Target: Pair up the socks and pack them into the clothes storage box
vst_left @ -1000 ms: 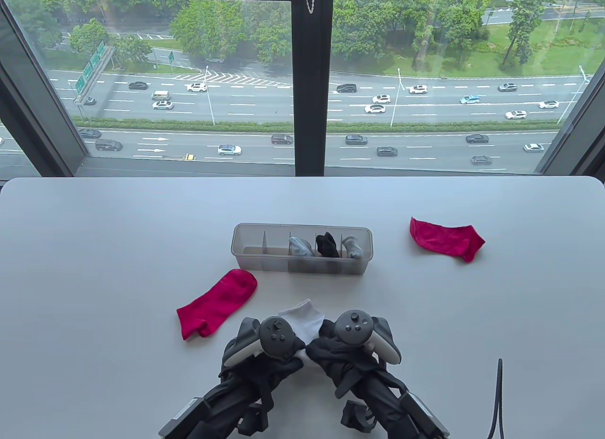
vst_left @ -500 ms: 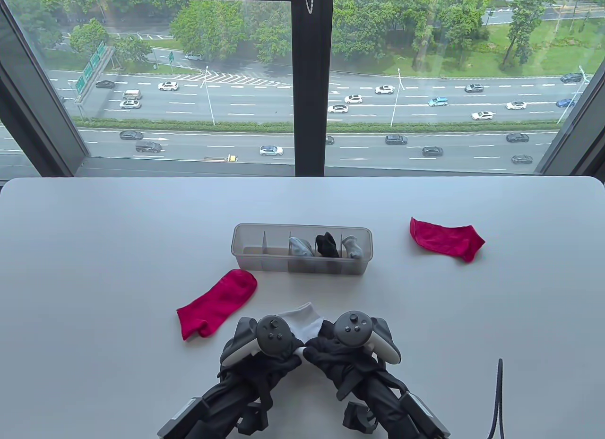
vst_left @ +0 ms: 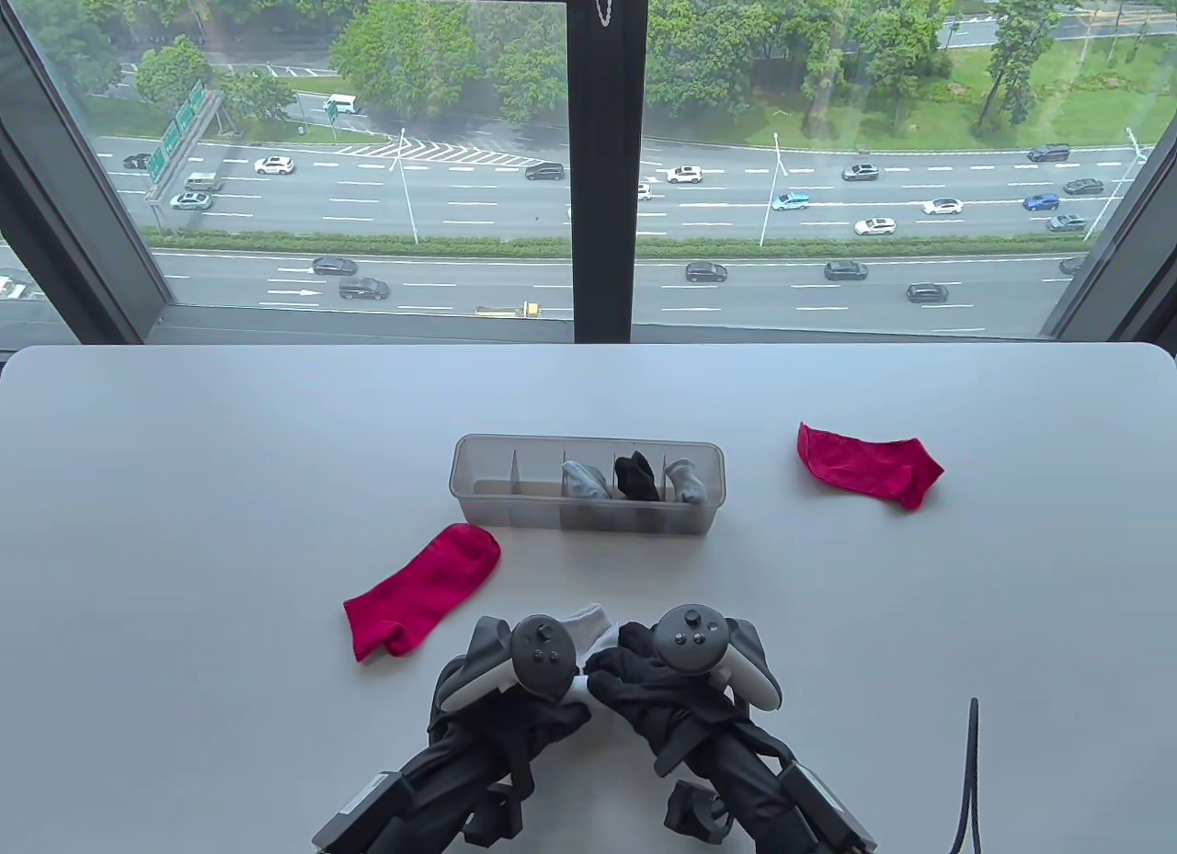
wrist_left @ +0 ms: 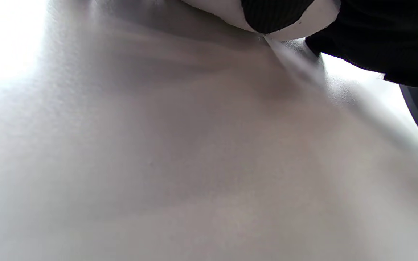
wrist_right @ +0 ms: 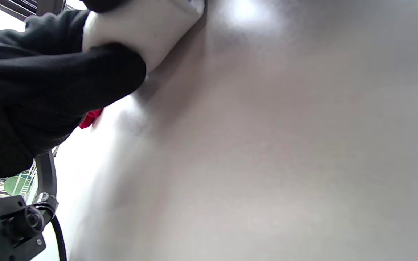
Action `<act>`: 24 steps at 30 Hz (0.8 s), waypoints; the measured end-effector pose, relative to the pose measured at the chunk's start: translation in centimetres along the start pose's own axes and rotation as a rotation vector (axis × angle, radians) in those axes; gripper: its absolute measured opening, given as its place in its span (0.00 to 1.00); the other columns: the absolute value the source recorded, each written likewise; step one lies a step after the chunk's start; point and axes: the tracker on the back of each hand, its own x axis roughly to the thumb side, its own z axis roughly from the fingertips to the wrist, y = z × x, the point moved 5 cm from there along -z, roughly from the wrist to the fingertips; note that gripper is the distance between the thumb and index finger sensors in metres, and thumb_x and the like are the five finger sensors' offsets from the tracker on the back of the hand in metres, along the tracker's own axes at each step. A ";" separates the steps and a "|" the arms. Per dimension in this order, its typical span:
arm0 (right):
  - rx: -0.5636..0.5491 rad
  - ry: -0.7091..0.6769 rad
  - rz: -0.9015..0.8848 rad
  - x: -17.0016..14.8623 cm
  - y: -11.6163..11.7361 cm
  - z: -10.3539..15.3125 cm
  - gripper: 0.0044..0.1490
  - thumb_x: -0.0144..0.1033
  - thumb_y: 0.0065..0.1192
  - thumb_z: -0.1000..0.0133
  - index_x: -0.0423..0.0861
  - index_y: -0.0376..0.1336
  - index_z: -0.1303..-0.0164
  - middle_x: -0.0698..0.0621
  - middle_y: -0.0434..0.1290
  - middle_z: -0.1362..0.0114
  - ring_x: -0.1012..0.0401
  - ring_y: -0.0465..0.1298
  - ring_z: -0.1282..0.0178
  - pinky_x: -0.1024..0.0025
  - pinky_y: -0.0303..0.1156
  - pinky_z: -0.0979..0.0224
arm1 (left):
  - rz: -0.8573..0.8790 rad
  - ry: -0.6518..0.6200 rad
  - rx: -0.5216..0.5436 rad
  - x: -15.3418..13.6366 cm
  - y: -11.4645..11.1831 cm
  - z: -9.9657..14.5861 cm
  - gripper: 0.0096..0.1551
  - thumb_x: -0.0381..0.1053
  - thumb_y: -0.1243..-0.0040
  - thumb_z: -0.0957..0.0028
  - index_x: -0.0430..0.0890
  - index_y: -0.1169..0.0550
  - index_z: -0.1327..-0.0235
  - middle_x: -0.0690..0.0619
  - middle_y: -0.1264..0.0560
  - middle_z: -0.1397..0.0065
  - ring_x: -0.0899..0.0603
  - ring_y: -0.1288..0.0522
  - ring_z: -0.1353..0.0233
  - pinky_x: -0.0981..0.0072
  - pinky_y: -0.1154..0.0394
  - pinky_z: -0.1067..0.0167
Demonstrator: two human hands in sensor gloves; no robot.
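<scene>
Both gloved hands, left hand [vst_left: 524, 684] and right hand [vst_left: 644, 679], grip a bunched white cotton sock bundle [vst_left: 588, 626] at the table's near edge. The clear divided plastic storage box [vst_left: 478, 495] lies straight ahead, long axis crosswise, its two left compartments free. The bundle looks soft and half-rolled.

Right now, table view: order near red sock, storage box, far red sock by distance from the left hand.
From the left hand:
1. Near red sock, just to its left.
2. Storage box, ahead, mid-table.
3. Far red sock, ahead on the right, beyond the box.
</scene>
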 end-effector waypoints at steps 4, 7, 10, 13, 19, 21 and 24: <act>-0.016 0.010 0.000 0.0 -0.3 0.0 0.26 0.45 0.36 0.29 0.44 0.57 0.28 0.35 0.25 0.15 0.41 0.17 0.23 0.41 0.14 0.33 | 0.004 -0.013 0.040 0.1 0.4 0.3 0.34 0.50 0.48 0.39 0.45 0.46 0.24 0.33 0.52 0.18 0.22 0.57 0.19 0.22 0.56 0.27; -0.032 0.007 -0.024 0.0 -0.5 0.1 0.26 0.44 0.36 0.29 0.42 0.58 0.29 0.35 0.27 0.14 0.41 0.18 0.23 0.42 0.14 0.32 | 0.019 -0.036 0.088 0.3 1.1 0.4 0.27 0.49 0.47 0.39 0.42 0.33 0.29 0.32 0.44 0.19 0.22 0.51 0.19 0.23 0.51 0.26; -0.023 -0.006 -0.001 0.0 -0.4 0.1 0.36 0.52 0.38 0.33 0.48 0.44 0.17 0.34 0.25 0.15 0.41 0.18 0.23 0.42 0.14 0.32 | 0.041 -0.036 0.039 -0.1 0.7 0.3 0.26 0.49 0.52 0.38 0.36 0.33 0.33 0.34 0.48 0.18 0.23 0.54 0.19 0.24 0.54 0.26; -0.013 -0.016 0.019 0.1 -0.3 0.2 0.39 0.52 0.48 0.36 0.54 0.42 0.17 0.34 0.24 0.15 0.40 0.17 0.23 0.41 0.14 0.33 | 0.067 -0.044 0.004 -0.3 0.5 0.2 0.26 0.50 0.57 0.37 0.34 0.35 0.35 0.33 0.50 0.19 0.24 0.57 0.19 0.25 0.57 0.26; -0.033 -0.012 0.016 0.1 -0.4 0.2 0.30 0.48 0.39 0.33 0.46 0.56 0.25 0.35 0.28 0.14 0.40 0.19 0.22 0.41 0.15 0.32 | 0.032 -0.023 0.040 -0.2 0.8 0.3 0.40 0.54 0.49 0.40 0.49 0.54 0.23 0.32 0.60 0.18 0.22 0.57 0.19 0.23 0.56 0.26; -0.042 -0.012 -0.002 0.2 -0.5 0.2 0.30 0.48 0.37 0.32 0.44 0.57 0.26 0.34 0.28 0.14 0.40 0.19 0.22 0.40 0.15 0.32 | 0.026 -0.042 0.065 0.2 1.0 0.4 0.36 0.52 0.49 0.39 0.49 0.47 0.20 0.34 0.61 0.16 0.23 0.58 0.18 0.23 0.57 0.26; -0.045 -0.010 -0.022 0.2 -0.6 0.2 0.31 0.48 0.35 0.32 0.41 0.57 0.28 0.34 0.28 0.14 0.40 0.19 0.22 0.40 0.15 0.32 | -0.018 -0.054 0.077 0.8 0.8 0.5 0.34 0.51 0.52 0.38 0.43 0.42 0.20 0.37 0.62 0.16 0.27 0.62 0.17 0.24 0.60 0.25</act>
